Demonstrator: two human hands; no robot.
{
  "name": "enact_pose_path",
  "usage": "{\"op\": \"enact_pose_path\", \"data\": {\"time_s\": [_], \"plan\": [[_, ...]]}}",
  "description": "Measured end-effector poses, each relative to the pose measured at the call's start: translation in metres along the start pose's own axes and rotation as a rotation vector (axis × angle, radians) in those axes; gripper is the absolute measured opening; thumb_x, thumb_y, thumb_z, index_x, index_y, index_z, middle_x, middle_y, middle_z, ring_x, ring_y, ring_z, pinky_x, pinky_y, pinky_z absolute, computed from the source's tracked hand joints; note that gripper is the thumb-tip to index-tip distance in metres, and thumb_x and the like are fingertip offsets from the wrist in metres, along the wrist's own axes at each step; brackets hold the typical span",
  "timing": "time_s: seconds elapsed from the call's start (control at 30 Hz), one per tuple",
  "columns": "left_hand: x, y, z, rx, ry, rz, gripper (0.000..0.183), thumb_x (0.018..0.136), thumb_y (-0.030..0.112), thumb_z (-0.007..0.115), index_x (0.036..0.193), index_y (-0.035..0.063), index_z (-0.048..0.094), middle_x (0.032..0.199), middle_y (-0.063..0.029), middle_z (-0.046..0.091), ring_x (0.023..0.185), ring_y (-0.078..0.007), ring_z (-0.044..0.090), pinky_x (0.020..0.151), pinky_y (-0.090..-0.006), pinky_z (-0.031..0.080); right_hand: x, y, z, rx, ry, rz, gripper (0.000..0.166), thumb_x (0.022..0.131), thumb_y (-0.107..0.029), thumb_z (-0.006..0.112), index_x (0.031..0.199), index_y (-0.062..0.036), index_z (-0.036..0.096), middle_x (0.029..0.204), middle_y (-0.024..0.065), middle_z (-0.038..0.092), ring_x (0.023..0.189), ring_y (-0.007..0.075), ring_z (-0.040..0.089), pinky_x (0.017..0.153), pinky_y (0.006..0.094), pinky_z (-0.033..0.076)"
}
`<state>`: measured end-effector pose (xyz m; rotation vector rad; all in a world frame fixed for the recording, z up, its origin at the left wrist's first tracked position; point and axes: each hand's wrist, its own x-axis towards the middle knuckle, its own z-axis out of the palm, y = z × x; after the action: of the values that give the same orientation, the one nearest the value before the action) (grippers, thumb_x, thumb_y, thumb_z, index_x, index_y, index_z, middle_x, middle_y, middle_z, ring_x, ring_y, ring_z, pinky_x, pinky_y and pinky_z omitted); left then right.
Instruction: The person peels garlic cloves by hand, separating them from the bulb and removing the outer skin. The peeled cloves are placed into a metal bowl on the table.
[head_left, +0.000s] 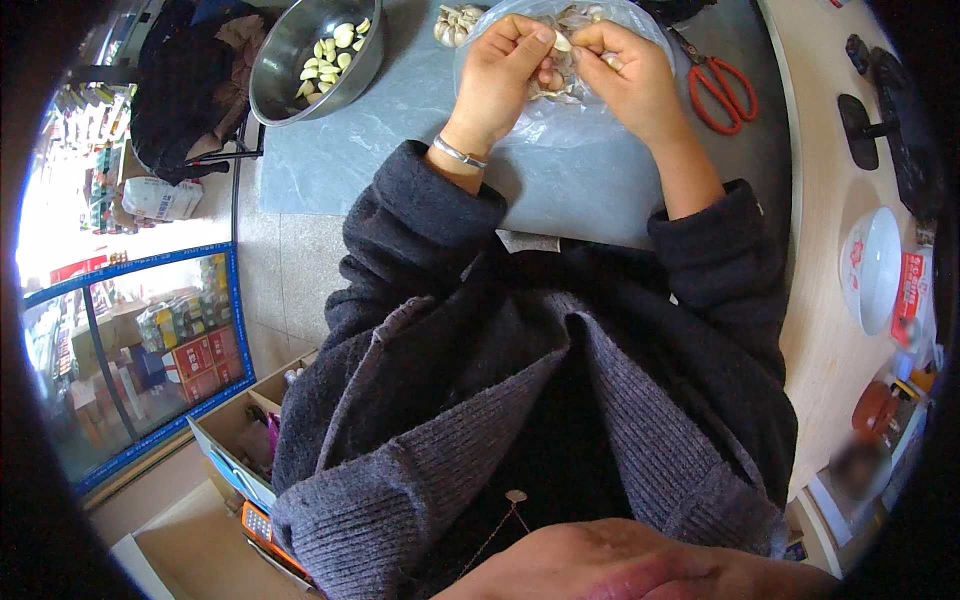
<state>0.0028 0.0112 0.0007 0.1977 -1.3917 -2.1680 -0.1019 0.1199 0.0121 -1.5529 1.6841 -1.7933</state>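
Observation:
Between the fingertips of both hands is a pale garlic clove (561, 42). My left hand (507, 69) pinches it with thumb and forefinger, and its curled lower fingers seem to hold more cloves, partly hidden. My right hand (627, 75) meets the clove from the other side with thumb and forefinger. Beneath both hands lies a clear plastic bag (536, 127) with garlic skins (574, 16) and cloves in it. A whole garlic bulb (454, 27) rests beside the bag. To the left, a steel bowl (274, 71) holds several peeled garlic cloves (330, 61).
Red-handled scissors (721, 94) lie right of the bag on the grey table (330, 165). A wooden counter (817, 300) on the right carries a white bowl (870, 270). Dark clothing (180, 90) hangs at the left, above a glass display case (142, 360). An open drawer (225, 442) is at lower left.

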Motion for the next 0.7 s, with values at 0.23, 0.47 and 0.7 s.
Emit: {"op": "enact_pose_path", "data": {"time_s": [0.23, 0.47, 0.7], "plan": [[-0.001, 0.001, 0.001, -0.029, -0.079, -0.062, 0.013, 0.088, 0.013, 0.047, 0.084, 0.0016, 0.053, 0.074, -0.0042, 0.055, 0.06, -0.0089, 0.05, 0.056, -0.0197, 0.044, -0.003, 0.007, 0.0, 0.255, -0.003, 0.13, 0.005, 0.076, -0.003, 0.052, 0.079, -0.0001, 0.055, 0.067, -0.0002, 0.054, 0.056, 0.0033, 0.046, 0.048, 0.0176, 0.038], [0.0, 0.001, 0.003, -0.019, -0.051, -0.071, 0.015, 0.089, 0.015, 0.044, 0.086, 0.0021, 0.053, 0.078, -0.0056, 0.058, 0.062, -0.009, 0.055, 0.054, -0.0188, 0.046, -0.001, 0.013, -0.001, 0.395, 0.014, 0.168, 0.006, 0.077, -0.005, 0.053, 0.079, -0.0001, 0.055, 0.067, 0.0004, 0.054, 0.052, 0.0047, 0.047, 0.046, 0.0172, 0.039], [-0.001, -0.006, 0.005, 0.357, 0.013, 0.111, 0.016, 0.085, 0.008, 0.05, 0.098, -0.0007, 0.053, 0.08, -0.0053, 0.06, 0.064, -0.0087, 0.058, 0.056, -0.0188, 0.048, 0.0, 0.012, 0.004, 0.053, 0.057, 0.05, 0.008, 0.078, -0.006, 0.058, 0.08, 0.0011, 0.055, 0.069, 0.0047, 0.06, 0.058, 0.0083, 0.056, 0.052, 0.0209, 0.045]]}}
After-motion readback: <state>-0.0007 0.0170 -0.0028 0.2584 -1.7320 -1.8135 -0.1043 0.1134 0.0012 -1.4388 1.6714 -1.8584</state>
